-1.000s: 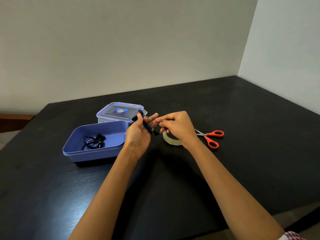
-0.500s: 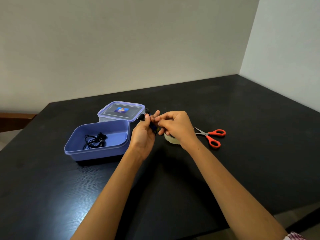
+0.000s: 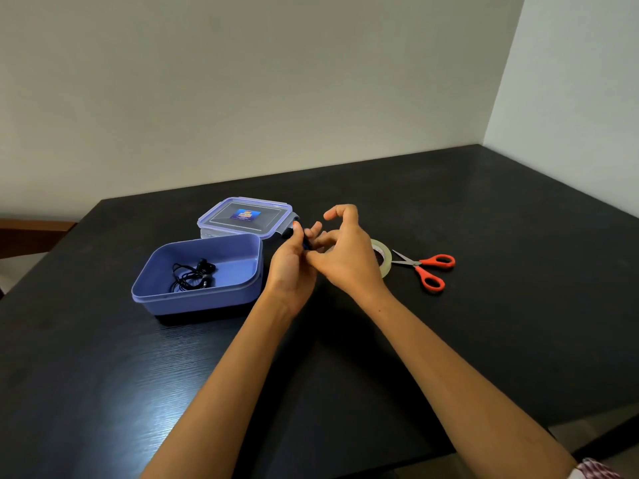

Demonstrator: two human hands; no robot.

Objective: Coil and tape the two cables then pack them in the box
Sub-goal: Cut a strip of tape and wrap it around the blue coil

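Note:
My left hand [image 3: 290,267] is closed around a small coiled dark cable [image 3: 305,244], of which only a blue-black bit shows between the fingers. My right hand [image 3: 345,257] presses against it from the right, thumb and lower fingers on the coil, index finger raised and curled. The blue box [image 3: 204,299] sits just left of my hands, with a coiled black earphone cable [image 3: 193,275] lying inside it. A roll of clear tape [image 3: 384,258] lies on the table, half hidden behind my right hand.
The box's clear lid [image 3: 245,217] lies flat behind the box. Orange-handled scissors [image 3: 428,267] rest right of the tape roll. The black table [image 3: 501,305] meets walls at the back and right; its near edge runs at lower right.
Both hands stayed together over the table. My right hand has turned and lifted its index finger away, working round the coil held in my left hand. More of the tape roll shows.

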